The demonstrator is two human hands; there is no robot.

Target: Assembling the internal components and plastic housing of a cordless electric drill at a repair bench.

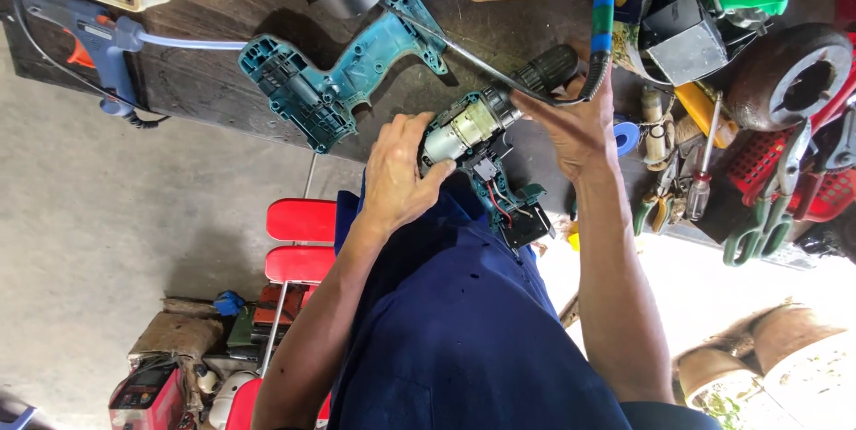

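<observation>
The opened drill (486,140) is held over the near edge of the dark tabletop (214,82), partly above the lap; its motor and gearbox lie bare in one teal half-shell, with the black chuck (546,66) pointing away from the body and the wired switch end toward it. The left hand (401,172) is closed round the motor end, thumb pressed against the pale casing; the right hand (571,122) is laid over the chuck end, its fingers (533,109) only partly curled, and whether a firm grip is kept there cannot be told. The other half-shell (334,82) lies just beside, on the tabletop, inner face up; a glue gun (94,47) lies well to the left; pliers and screwdrivers (695,176) lie to the right.

In the inspector's judgement, the motor is being seated or lifted in the shell; the work would be done best with the shell kept level, the motor eased straight along its cradle, and the red and black wires (499,207) kept free of pinching; the black cable (499,73) crossing the chuck should be kept out of the way.
</observation>
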